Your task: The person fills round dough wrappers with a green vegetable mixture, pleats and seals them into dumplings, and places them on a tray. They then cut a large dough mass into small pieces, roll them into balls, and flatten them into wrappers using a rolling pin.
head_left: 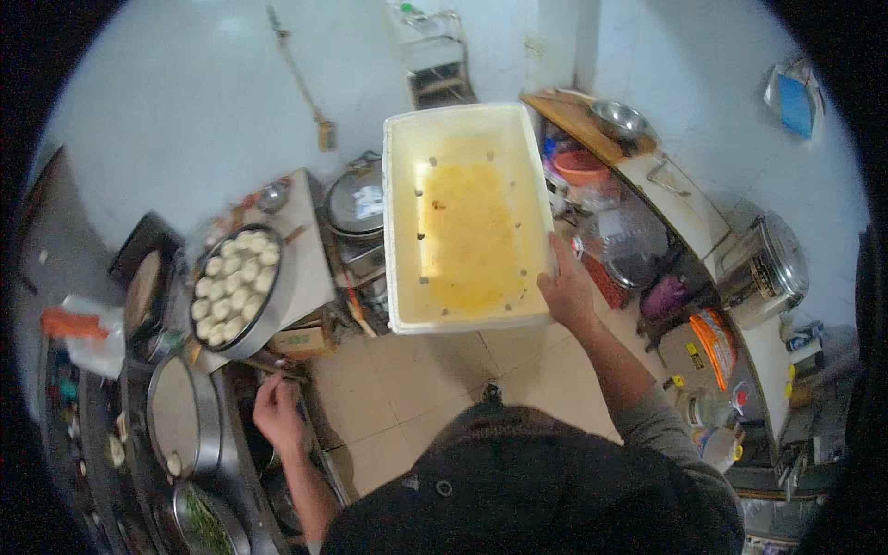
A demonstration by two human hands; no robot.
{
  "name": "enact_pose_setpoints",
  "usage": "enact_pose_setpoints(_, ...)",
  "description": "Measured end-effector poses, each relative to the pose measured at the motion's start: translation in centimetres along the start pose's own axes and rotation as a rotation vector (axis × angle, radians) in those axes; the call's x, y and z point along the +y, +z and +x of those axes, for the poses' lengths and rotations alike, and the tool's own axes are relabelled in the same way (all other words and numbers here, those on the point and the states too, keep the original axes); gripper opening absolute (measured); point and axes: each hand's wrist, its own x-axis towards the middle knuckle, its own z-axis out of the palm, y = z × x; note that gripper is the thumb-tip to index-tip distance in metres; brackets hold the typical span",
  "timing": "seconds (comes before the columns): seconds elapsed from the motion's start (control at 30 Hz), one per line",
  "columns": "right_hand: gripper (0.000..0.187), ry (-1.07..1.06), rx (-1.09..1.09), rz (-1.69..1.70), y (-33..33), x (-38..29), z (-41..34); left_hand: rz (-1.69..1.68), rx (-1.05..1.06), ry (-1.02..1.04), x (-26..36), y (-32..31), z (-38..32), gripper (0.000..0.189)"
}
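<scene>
My right hand [570, 281] grips the right wall of a white box [467, 236], probably foam, near its lower corner. The box is tilted with its open top towards me. Its inside is stained yellow, with several small dark spots around the bottom. On the left, my left hand [276, 411] is beside the counter's front edge, fingers curled and drawn together. Whether anything small sits between them is not plain. Nearest to it are a round metal pan [260, 322] filled with pale dough balls and a round, flat-topped vessel [179, 416] with one dough piece on it.
A metal tray of green vegetables [205, 520] stands at the lower left. Behind the box is a dark round-lidded cooker [354, 201]. On the right, a shelved counter [694, 208] carries a steel bowl [619, 121] and a large clear-lidded canister [766, 267]. Tiled floor [374, 388] lies below.
</scene>
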Motion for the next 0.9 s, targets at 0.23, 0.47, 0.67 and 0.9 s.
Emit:
enact_pose_setpoints(0.23,0.080,0.205,-0.048,-0.049,-1.5,14.5,15.5,-0.038,-0.686,0.043,11.6,39.3,9.0,0.039)
enact_pose_setpoints(0.47,0.082,0.090,-0.069,-0.086,2.4,30.4,32.4,0.109,-0.803,0.046,17.2,60.1,15.9,0.047)
enact_pose_setpoints(0.67,0.082,-0.033,-0.192,0.135,6.6,40.0,51.6,0.243,-0.856,-0.128,15.5,67.6,20.2,0.049)
enact_pose_setpoints(0.9,0.078,0.074,-0.389,0.189,17.4,46.5,73.4,0.278,-0.527,-0.132,13.9,80.6,30.0,0.035)
